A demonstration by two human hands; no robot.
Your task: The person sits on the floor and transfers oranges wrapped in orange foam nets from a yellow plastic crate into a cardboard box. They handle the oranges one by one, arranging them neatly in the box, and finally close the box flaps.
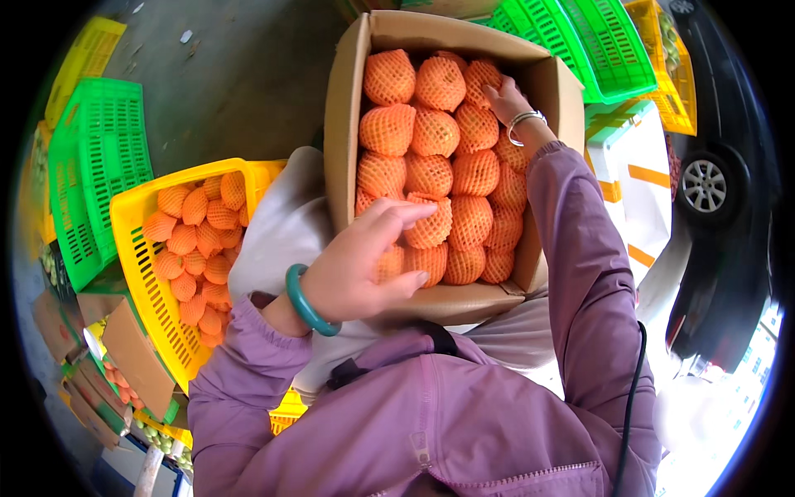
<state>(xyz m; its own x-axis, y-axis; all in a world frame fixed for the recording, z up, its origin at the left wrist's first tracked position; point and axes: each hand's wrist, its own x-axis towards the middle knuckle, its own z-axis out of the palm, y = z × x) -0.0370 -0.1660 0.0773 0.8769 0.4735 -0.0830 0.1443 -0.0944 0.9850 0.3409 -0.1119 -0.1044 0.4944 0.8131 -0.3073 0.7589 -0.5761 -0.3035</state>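
Observation:
An upright cardboard box (348, 118) stands before me, filled with rows of round fruit in orange foam nets. My right hand (510, 102), with a silver bracelet at the wrist, reaches into its far right corner. Its thumb and fingers are against a netted fruit (481, 79) there; some fingers are partly hidden. Over the near left part of the box is my left hand (357, 267), a green bangle around its wrist. Thumb and index finger are spread apart, with nothing gripped between them. Close by its index fingertip sits another netted fruit (431, 227), higher than those around it.
A yellow plastic crate (133, 248) of orange-netted fruit stands at my left. Green crates (99, 168) are farther left, and another green crate (596, 50) is beyond the box. White boxes with orange tape (633, 174) and a dark car (714, 248) are at right.

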